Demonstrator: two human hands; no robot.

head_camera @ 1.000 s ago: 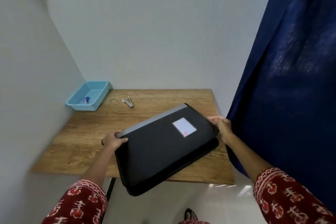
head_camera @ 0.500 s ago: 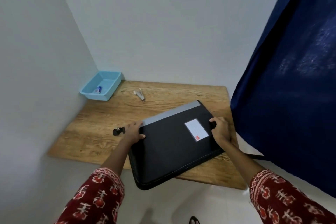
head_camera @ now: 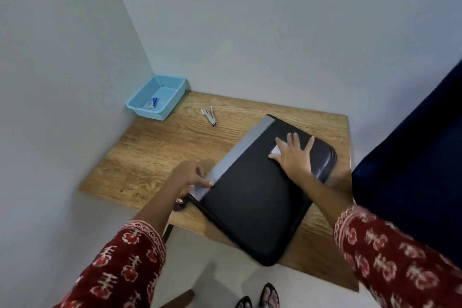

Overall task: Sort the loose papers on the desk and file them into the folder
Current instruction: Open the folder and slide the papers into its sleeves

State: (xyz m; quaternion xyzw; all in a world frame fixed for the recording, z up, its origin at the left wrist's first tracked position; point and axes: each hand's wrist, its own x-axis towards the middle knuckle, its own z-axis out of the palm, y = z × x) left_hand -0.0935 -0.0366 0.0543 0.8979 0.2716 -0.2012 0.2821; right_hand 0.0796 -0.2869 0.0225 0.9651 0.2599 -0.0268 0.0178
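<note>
The right hand [head_camera: 295,157] lies flat on the folder [head_camera: 252,197], fingers straight and spread, palm pressing down on the black cover near its far right part. It partly covers a small white label [head_camera: 275,150] stuck to the cover. The left hand [head_camera: 190,177] sits at the folder's near left corner, fingers curled, with one finger stretched onto the grey strip [head_camera: 240,155] that runs along the folder's left edge; whether it pinches the edge or only touches it cannot be told, as the hand is blurred. Just below that hand, a small dark tab [head_camera: 179,205], perhaps a zip pull, shows at the folder's corner.

The folder is closed and lies slantwise on the wooden desk [head_camera: 155,157], towards the right side, its near corner hanging over the front edge. Both arms wear red sleeves [head_camera: 390,265] with a pale pattern.

Further back on the desk, well apart from the folder, lies a small stapler [head_camera: 209,115]. In the far left corner against the walls stands a light blue basket [head_camera: 157,97] holding a small blue and white thing [head_camera: 152,102]. A dark blue curtain [head_camera: 420,157] hangs to the right of the desk. Sandalled feet [head_camera: 260,299] show below on the floor.
</note>
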